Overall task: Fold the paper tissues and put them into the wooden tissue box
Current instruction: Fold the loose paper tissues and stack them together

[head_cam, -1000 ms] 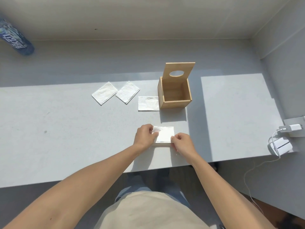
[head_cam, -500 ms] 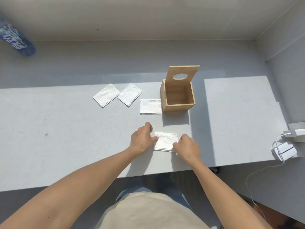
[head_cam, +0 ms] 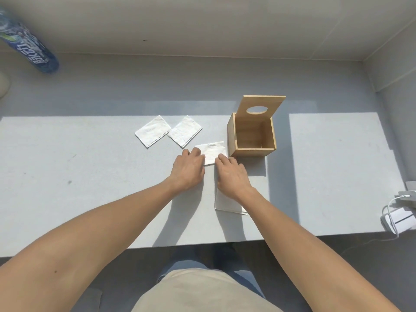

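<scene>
While the wooden tissue box (head_cam: 252, 136) sits empty w/ lid up, nothing's in yet: four tissues remain on the worktop (head_cam: 90, 188). Left hand (head_cam: 188, 168) and right hand (head_cam: 231, 175) rest fingers together, flat on the tissue (head_cam: 212, 152) just left of the box, long axis running left-right. A folded tissue (head_cam: 227, 202) lies partly under the right wrist, prob. done.

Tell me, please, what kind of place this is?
Probably an indoor desk or work table set in a corner, though not certain. A plain grey table meets pale walls, and a white charger with its cable lies at the table's right edge.
</scene>
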